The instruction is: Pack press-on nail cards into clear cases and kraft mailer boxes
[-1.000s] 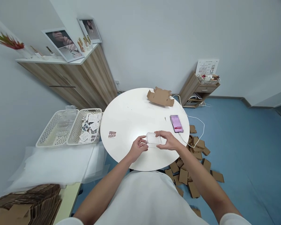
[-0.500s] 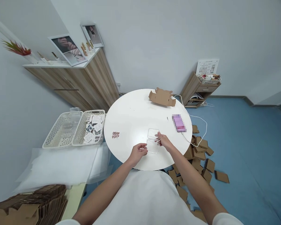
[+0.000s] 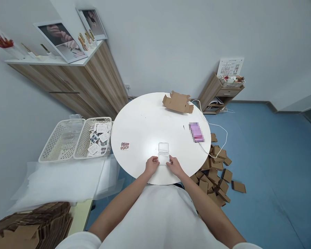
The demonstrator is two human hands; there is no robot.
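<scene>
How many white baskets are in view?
3: one basket with clear plastic, another beside it with cards, both left of the table, and a third atop the small cabinet.

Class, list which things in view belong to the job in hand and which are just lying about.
Job in hand:
open clear case, with left hand and right hand at its sides
table, beneath it

Apparently lying about:
patterned card, untouched, though it may belong
cardboard
phone
boxes on the floor
baskets
</scene>
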